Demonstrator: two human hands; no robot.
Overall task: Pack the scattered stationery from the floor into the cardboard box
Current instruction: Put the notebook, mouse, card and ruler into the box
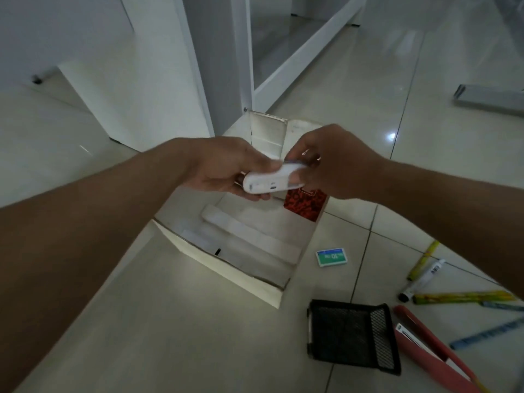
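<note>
White plastic, a stapler (273, 181), is sitting between our left hand (224, 170) and right hand (334, 163), both clamped on it above the open cardboard box (249, 245), so we are probably lining it up to drop inside.

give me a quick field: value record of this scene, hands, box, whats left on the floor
left hand: holds one end of the white stapler
right hand: holds its other end
stapler position: above the open cardboard box
box contents: hard to tell
still on floor: green card, black mesh tray, marker, yellow pens, pink folder
</note>
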